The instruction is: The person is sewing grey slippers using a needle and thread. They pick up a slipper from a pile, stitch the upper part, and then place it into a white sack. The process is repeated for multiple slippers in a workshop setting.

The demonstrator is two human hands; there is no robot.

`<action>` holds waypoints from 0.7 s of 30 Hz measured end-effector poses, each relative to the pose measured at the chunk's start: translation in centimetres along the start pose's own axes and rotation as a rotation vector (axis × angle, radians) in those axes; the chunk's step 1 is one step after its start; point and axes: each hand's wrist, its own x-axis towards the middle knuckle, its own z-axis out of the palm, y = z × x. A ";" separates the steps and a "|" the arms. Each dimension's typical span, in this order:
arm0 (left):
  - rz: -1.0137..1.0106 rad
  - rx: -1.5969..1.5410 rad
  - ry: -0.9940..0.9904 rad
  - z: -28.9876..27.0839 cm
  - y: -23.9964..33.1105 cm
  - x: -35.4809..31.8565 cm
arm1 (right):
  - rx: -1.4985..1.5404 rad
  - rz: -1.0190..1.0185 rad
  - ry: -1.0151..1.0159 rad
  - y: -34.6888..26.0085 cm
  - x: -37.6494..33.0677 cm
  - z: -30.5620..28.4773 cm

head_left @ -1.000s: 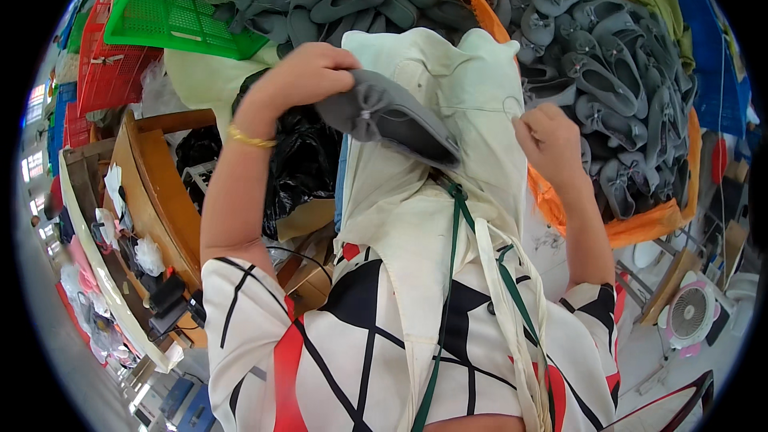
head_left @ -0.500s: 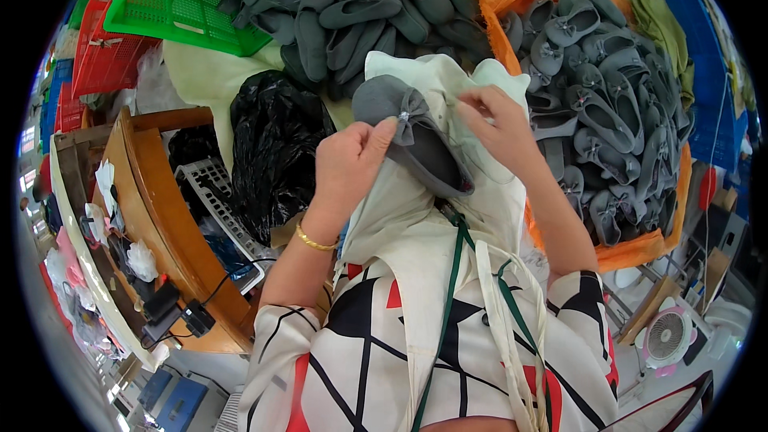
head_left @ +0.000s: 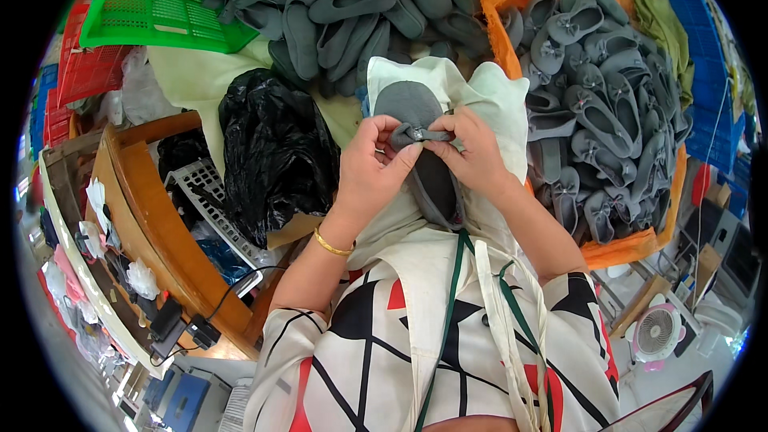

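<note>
A grey fabric slipper (head_left: 420,148) lies toe-away on the cream cloth (head_left: 496,96) over my lap. My left hand (head_left: 376,164) and my right hand (head_left: 472,148) both pinch a small grey bow (head_left: 420,134) on the slipper's upper, fingertips almost touching. A gold bangle (head_left: 332,244) sits on my left wrist. The slipper's heel end runs down between my wrists.
A heap of plain grey slippers (head_left: 352,8) lies ahead. To the right, an orange sack (head_left: 632,248) holds several slippers with bows (head_left: 608,112). A black plastic bag (head_left: 276,152), a wooden frame (head_left: 152,216), green crate (head_left: 152,4) and red crate (head_left: 84,72) stand left. A small fan (head_left: 656,334) sits lower right.
The slipper came down from raised height onto my lap. Both hands closed in together on the bow at its upper.
</note>
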 end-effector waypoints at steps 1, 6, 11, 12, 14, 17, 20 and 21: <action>-0.017 -0.001 -0.022 0.0 -0.2 0.2 | -0.009 -0.006 0.013 0.0 0.0 0.0; -0.021 0.051 -0.087 -0.4 -2.0 0.8 | -0.038 -0.002 0.023 -0.1 0.2 0.0; 0.100 0.105 -0.083 -0.5 -2.5 0.6 | -0.096 0.000 -0.013 0.2 0.0 -0.2; 0.126 0.124 -0.075 -0.4 -2.6 0.6 | -0.097 -0.019 -0.008 0.3 0.1 -0.2; 0.165 0.202 -0.020 -0.1 -2.5 0.4 | -0.110 -0.064 -0.001 0.3 0.4 -0.2; 0.210 0.282 0.006 0.0 -2.0 0.5 | -0.142 -0.110 0.000 0.1 0.9 -0.3; 0.199 0.300 -0.039 -0.1 -2.1 0.4 | -0.152 -0.106 -0.009 0.2 0.9 -0.4; 0.186 0.299 -0.061 -0.2 -2.1 0.4 | -0.156 -0.106 -0.008 0.3 0.9 -0.4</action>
